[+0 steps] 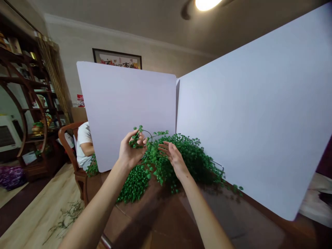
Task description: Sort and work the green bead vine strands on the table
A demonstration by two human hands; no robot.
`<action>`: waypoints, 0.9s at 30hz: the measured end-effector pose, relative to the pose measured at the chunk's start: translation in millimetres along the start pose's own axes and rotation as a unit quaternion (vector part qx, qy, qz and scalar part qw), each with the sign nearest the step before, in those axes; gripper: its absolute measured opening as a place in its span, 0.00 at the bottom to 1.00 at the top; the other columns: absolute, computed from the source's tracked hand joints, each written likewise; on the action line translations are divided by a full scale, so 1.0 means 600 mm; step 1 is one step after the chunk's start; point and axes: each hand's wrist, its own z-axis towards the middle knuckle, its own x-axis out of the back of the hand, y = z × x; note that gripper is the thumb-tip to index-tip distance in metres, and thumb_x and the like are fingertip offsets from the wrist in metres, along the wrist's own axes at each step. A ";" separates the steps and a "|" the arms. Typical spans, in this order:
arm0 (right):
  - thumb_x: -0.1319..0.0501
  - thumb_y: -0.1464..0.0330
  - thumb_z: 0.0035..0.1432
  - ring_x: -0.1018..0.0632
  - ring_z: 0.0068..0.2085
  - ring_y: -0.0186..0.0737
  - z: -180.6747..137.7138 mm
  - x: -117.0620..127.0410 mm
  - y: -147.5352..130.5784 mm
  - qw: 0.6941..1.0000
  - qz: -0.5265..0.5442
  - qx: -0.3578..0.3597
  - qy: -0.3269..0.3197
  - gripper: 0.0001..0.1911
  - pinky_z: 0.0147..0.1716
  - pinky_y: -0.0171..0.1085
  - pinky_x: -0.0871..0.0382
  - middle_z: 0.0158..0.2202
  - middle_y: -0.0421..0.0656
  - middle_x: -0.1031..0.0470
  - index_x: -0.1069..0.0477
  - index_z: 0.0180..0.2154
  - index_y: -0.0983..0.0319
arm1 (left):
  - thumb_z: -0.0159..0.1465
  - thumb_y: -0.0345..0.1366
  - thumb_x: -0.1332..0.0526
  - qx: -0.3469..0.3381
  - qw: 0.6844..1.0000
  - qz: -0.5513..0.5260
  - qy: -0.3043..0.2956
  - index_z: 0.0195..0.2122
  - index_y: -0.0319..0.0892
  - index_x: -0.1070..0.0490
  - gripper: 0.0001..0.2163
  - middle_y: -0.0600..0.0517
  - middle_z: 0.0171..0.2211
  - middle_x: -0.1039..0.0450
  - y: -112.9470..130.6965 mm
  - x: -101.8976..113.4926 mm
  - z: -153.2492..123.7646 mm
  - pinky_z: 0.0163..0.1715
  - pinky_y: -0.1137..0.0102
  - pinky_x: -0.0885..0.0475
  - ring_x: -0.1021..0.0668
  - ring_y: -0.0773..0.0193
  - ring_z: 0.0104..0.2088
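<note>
A bushy green plant (193, 155) with small round leaves spreads over the brown table (166, 214). My left hand (127, 152) is closed around a leafy stem (135, 137) at the left of the bush, its fingers curled and partly covered by leaves. From there the thin stem arches right toward the main mass. My right hand (176, 159) is open at the front of the bush, fingers stretched left and apart. Whether its fingertips touch the leaves I cannot tell. A dense heap of the same leaves (133, 186) lies below my left hand.
Two white panels (129, 100) stand upright behind the plant, one running along the right. Beyond the left panel a person in a white sleeve (84, 133) sits near a wooden chair (67, 133). Loose stems (67, 216) lie on the floor. Wooden shelves (31, 114) stand at far left.
</note>
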 end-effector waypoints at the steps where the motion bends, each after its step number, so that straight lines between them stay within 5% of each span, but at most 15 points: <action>1: 0.49 0.45 0.62 0.23 0.50 0.49 -0.004 -0.004 -0.003 0.998 0.039 -0.031 -0.044 0.28 0.48 0.46 0.30 0.50 0.48 0.25 0.35 0.55 0.55 | 0.58 0.32 0.38 0.006 1.000 -0.006 -0.003 0.24 0.40 0.33 0.07 0.57 0.16 0.41 -0.005 0.004 -0.005 0.23 0.75 0.32 0.31 0.69 0.22; 6: 0.38 0.47 0.55 0.22 0.46 0.47 -0.025 -0.015 -0.016 0.986 0.078 -0.067 -0.131 0.30 0.43 0.41 0.30 0.45 0.45 0.23 0.34 0.55 0.53 | 0.61 0.35 0.39 0.043 0.998 -0.040 0.024 0.25 0.40 0.33 0.08 0.57 0.16 0.41 -0.056 0.032 -0.022 0.19 0.76 0.33 0.33 0.71 0.18; 12: 0.34 0.53 0.53 0.26 0.32 0.39 -0.038 0.006 0.003 0.999 -0.026 -0.018 -0.030 0.16 0.33 0.35 0.34 0.29 0.39 0.27 0.26 0.37 0.59 | 0.59 0.43 0.36 0.088 0.985 -0.045 0.142 0.33 0.38 0.28 0.12 0.53 0.22 0.31 -0.150 0.090 -0.027 0.21 0.74 0.30 0.26 0.67 0.22; 15: 0.35 0.53 0.54 0.32 0.26 0.35 -0.042 0.027 0.016 0.995 -0.098 -0.008 0.018 0.16 0.28 0.34 0.39 0.22 0.36 0.34 0.28 0.30 0.60 | 0.60 0.45 0.37 0.081 0.985 -0.036 0.151 0.32 0.38 0.28 0.13 0.51 0.24 0.28 -0.180 0.109 -0.036 0.24 0.71 0.29 0.25 0.65 0.23; 21: 0.35 0.52 0.52 0.36 0.23 0.34 -0.049 0.033 0.027 0.995 -0.083 -0.036 -0.051 0.19 0.25 0.34 0.42 0.20 0.36 0.38 0.31 0.25 0.60 | 0.57 0.50 0.35 0.132 0.972 0.035 0.193 0.34 0.42 0.26 0.15 0.50 0.29 0.23 -0.181 0.129 -0.063 0.30 0.68 0.28 0.21 0.60 0.27; 27: 0.37 0.50 0.55 0.37 0.21 0.33 -0.052 0.018 0.027 0.987 -0.142 -0.032 -0.074 0.21 0.24 0.34 0.41 0.16 0.34 0.41 0.32 0.24 0.60 | 0.53 0.51 0.31 0.064 0.990 0.083 0.089 0.37 0.41 0.26 0.19 0.46 0.36 0.22 -0.187 0.147 -0.081 0.36 0.67 0.28 0.20 0.55 0.35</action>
